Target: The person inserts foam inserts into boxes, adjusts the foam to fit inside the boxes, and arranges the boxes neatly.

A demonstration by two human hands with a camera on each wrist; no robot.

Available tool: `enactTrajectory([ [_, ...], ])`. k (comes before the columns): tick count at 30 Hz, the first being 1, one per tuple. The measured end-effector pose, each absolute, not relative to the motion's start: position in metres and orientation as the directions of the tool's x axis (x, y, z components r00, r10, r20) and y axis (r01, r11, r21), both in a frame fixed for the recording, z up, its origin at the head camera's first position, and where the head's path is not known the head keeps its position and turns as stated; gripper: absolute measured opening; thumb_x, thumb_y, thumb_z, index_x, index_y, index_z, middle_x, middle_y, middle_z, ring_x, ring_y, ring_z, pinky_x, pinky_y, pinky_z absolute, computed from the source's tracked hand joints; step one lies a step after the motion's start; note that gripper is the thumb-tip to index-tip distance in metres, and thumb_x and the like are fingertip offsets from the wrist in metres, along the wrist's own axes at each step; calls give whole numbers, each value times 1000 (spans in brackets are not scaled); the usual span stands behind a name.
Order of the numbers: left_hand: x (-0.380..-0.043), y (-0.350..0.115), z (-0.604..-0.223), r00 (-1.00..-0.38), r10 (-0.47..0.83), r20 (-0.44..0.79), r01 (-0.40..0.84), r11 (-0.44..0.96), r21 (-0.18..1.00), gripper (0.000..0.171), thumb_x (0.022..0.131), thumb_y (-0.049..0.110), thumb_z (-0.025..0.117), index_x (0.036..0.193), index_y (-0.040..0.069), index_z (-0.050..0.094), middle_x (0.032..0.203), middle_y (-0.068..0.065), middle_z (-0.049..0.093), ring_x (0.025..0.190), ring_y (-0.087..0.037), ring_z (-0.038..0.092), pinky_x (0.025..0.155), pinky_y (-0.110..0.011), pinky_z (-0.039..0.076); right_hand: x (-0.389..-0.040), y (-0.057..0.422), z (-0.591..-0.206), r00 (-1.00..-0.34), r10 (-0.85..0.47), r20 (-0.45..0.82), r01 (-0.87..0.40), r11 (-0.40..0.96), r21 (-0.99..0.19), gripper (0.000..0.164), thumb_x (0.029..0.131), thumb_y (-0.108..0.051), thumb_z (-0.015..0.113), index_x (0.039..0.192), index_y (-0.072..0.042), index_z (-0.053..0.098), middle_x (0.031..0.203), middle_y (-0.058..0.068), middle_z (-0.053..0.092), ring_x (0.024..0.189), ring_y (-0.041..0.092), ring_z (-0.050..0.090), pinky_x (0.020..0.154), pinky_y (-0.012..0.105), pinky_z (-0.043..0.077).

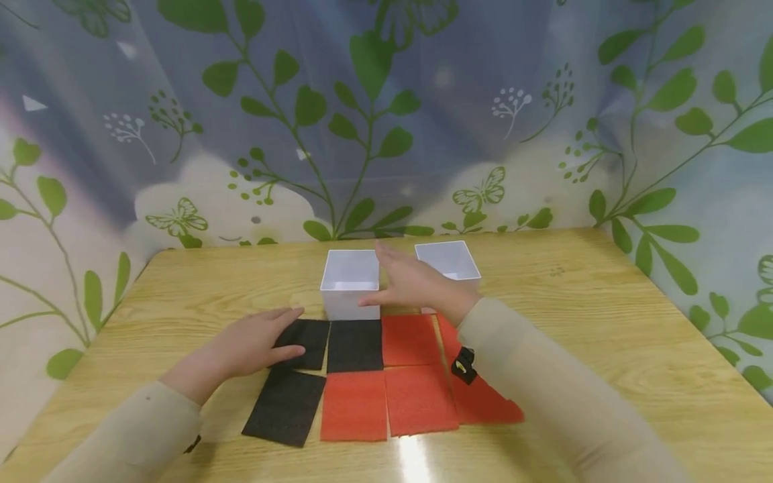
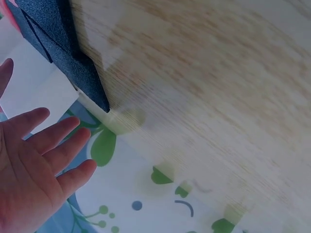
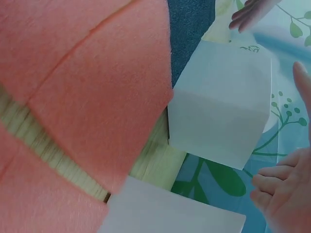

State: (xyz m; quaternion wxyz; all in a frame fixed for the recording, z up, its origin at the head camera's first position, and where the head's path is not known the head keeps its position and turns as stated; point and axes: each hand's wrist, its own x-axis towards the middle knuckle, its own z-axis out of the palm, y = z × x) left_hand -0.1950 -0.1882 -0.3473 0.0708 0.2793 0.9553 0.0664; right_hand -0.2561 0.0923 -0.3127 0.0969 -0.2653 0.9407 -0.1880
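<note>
My left hand (image 1: 250, 342) hovers, fingers spread, over the black felt square (image 1: 311, 349) at the far left of the back row. In the left wrist view its palm (image 2: 29, 170) shows bare and holds nothing. My right hand (image 1: 423, 282) reaches across between two white boxes, thumb overlapping the front of the left white box (image 1: 352, 305) in the head view. The right wrist view shows that hand (image 3: 286, 189) beside the box with nothing in its fingers. The right white box (image 1: 447, 258) is partly hidden behind my right hand and wrist.
Two more black squares (image 1: 355, 345) (image 1: 285, 408) and several red squares (image 1: 354, 406) lie in two rows before the boxes. My right sleeve covers part of the rightmost red ones. A leaf-patterned curtain (image 1: 338, 134) hangs behind the wooden table (image 1: 604, 302).
</note>
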Motion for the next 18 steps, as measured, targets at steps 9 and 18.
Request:
enactTrajectory([
  [9, -194, -190, -349, -840, 531, -111, 513, 844, 155, 70, 89, 46, 58, 139, 0, 41, 136, -22, 45, 121, -39, 45, 97, -53, 36, -263, 84, -320, -873, -478, -94, -326, 715, -619, 118, 77, -46, 73, 146, -1, -12, 154, 15, -3, 131, 29, 34, 107, 37, 29],
  [18, -192, -191, -350, -847, 517, -123, 495, 851, 174, 70, 89, 46, 58, 139, 1, 41, 136, -22, 45, 121, -39, 45, 97, -53, 36, -270, 84, -335, -887, -443, -128, -219, 649, -728, 119, 77, -42, 75, 146, -5, -14, 154, 13, -10, 141, 24, 2, 112, 40, 15],
])
